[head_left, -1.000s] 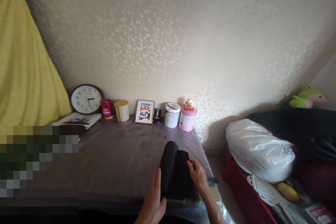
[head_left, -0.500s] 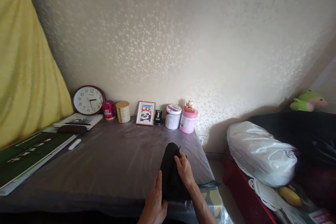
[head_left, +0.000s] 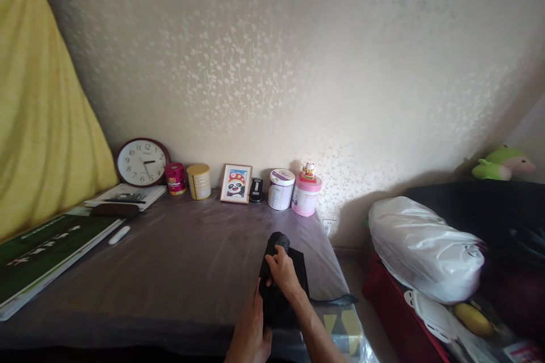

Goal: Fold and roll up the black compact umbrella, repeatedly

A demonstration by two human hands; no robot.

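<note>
A black fabric pouch (head_left: 277,302) stands near the front right of the table, with a rounded black top (head_left: 278,238) and a flat black panel spread to its right. My left hand (head_left: 254,317) is closed around the pouch's lower left side. Across the upper part lies my right hand (head_left: 281,269), its fingers bent and pressed onto the black fabric just below the rounded top. The pouch's inside is hidden, so I cannot tell what it contains. A dark strap (head_left: 336,300) extends right past the table edge.
Along the wall stand a clock (head_left: 143,163), a pink can (head_left: 175,178), a yellow can (head_left: 198,181), a framed panda picture (head_left: 235,184), a white tub (head_left: 281,189) and a pink tub (head_left: 306,195). A green book (head_left: 46,252) lies left. A white plastic bag (head_left: 421,244) sits right, beyond the table.
My right hand has moved left across the pouch, to just below its rounded top. A flat black panel now shows on the right side. My left hand stays nearly in place.
</note>
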